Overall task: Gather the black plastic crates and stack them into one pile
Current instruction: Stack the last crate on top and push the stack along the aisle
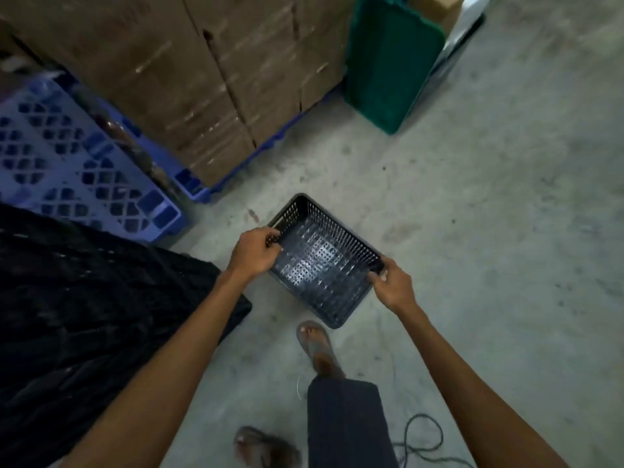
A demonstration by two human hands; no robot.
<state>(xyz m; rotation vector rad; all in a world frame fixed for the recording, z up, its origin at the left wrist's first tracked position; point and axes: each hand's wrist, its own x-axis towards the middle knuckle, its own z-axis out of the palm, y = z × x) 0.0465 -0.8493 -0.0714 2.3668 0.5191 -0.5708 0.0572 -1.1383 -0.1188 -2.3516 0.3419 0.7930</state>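
Observation:
A black perforated plastic crate (pixel 324 261) hangs above the concrete floor in the middle of the view, open side up and turned diagonally. My left hand (pixel 254 252) grips its left rim near the handle slot. My right hand (pixel 393 284) grips the opposite rim at the right. To the left, a large dark mass of black crates (pixel 84 315) fills the lower left of the view, blurred and hard to make out.
Stacked cardboard boxes (pixel 189 79) stand on a blue pallet (pixel 233 177) at the back. A second blue pallet (pixel 67 163) lies at the left. A green crate (pixel 388 62) leans at the back right. My sandalled feet (pixel 317 346) and a black cable (pixel 422 440) are on the floor.

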